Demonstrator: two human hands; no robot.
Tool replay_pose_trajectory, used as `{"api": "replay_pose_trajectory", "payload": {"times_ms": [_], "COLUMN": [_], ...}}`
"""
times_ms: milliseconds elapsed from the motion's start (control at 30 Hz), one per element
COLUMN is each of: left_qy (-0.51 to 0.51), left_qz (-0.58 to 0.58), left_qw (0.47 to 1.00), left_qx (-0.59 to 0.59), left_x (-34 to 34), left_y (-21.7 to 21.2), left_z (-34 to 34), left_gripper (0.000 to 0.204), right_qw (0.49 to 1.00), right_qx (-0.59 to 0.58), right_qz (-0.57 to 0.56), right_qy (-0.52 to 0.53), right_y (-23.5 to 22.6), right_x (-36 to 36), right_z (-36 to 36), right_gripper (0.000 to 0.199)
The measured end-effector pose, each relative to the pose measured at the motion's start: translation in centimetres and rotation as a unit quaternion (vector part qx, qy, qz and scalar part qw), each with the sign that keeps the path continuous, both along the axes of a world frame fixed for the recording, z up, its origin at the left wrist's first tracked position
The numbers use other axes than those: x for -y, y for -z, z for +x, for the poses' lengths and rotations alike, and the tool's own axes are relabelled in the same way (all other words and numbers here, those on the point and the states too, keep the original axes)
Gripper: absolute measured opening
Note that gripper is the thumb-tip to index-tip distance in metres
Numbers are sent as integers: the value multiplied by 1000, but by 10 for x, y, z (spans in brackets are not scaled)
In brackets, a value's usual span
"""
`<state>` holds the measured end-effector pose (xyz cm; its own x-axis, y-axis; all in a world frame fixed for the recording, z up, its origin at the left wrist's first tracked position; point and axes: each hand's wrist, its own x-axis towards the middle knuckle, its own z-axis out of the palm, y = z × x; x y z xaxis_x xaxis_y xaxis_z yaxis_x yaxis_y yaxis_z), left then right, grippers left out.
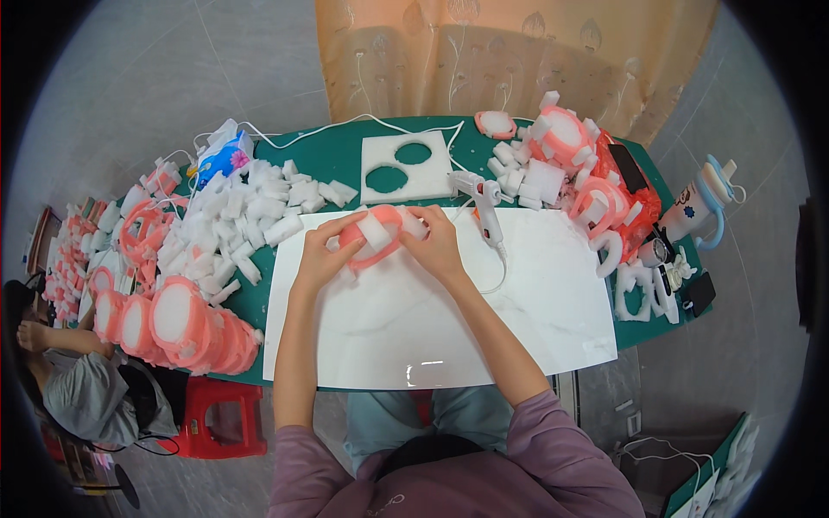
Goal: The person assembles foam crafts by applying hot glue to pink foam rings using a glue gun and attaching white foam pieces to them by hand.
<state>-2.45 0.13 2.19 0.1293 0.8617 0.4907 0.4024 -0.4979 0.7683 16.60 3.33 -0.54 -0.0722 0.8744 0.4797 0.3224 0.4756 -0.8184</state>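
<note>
Over the white board [414, 332] I hold a pink foam ring [388, 216] between both hands. A white foam strip [374, 231] lies across the ring. My left hand [328, 250] is closed on the ring's left side, thumb and fingers gripping it. At the ring's right edge my right hand [436, 246] pinches a small white foam block [414, 226], which looks to be against the ring. Just to the right of that hand rests a white glue gun [486, 211], its cord trailing onto the board.
Behind lies a white foam sheet [376, 154] with two round holes. Loose foam blocks [233, 207] heap at the left, near stacked pink-and-white foam pieces [180, 315]. More pieces [566, 134], a phone [628, 168] and a bottle [686, 211] stand right. Another person [95, 388] sits far left.
</note>
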Motion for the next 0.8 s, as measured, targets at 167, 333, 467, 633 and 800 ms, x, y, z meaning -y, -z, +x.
{"api": "replay_pose_trajectory", "payload": {"times_ms": [167, 333, 467, 633, 800], "left_qy": [16, 24, 22, 32, 32], "left_qz": [-14, -11, -21, -25, -37], "left_qw": [999, 998, 998, 997, 997], "left_qx": [31, 48, 59, 70, 64], "left_x": [-3, -5, -6, -8, -6], "left_y": [5, 13, 15, 16, 13], "left_z": [-3, -2, -4, -4, -6], "left_gripper": [40, 40, 40, 40, 41], "right_qw": [989, 987, 985, 961, 938], "right_qx": [-108, -132, -146, -221, -254], "right_qz": [-98, -93, -92, -153, -215], "right_qy": [-27, -22, -26, -65, -101], "right_y": [-7, -3, -1, 0, 0], "right_x": [0, -2, -4, -5, -6], "right_z": [0, 0, 2, 6, 9], "right_gripper": [26, 22, 22, 24, 24]}}
